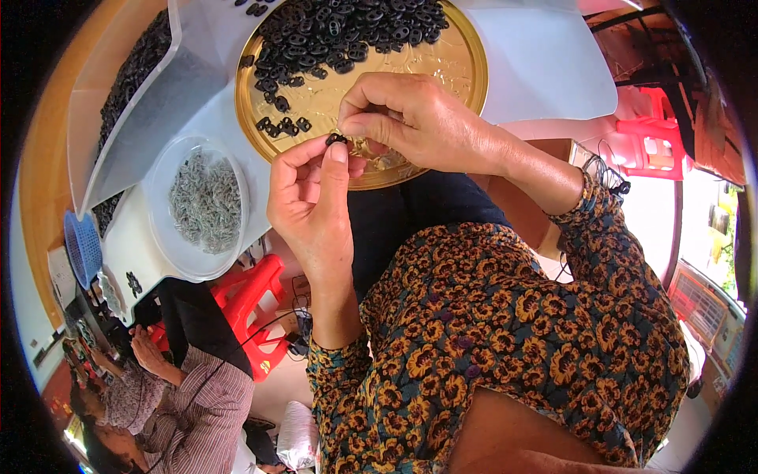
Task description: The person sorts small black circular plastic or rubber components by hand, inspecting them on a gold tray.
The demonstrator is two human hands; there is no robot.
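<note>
Over the near rim of a round gold tray point(479, 59), my two hands meet. My left hand point(312, 197) pinches a small black plastic cord lock point(335, 139) between thumb and fingers. Close above it, my right hand point(399, 118) has thumb and forefinger pressed together; anything between them is too small to make out. A large heap of similar black pieces point(339, 35) covers the far part of the tray. Several more point(282, 126) lie in a small group just left of my hands.
Left of the tray stands a round clear tub point(155, 217) of small grey metal springs point(205, 201). Beyond it is a translucent bin point(150, 118) with dark pieces. A blue basket point(82, 249), red stools point(257, 312) and a seated person in striped clothing point(209, 403) are at left.
</note>
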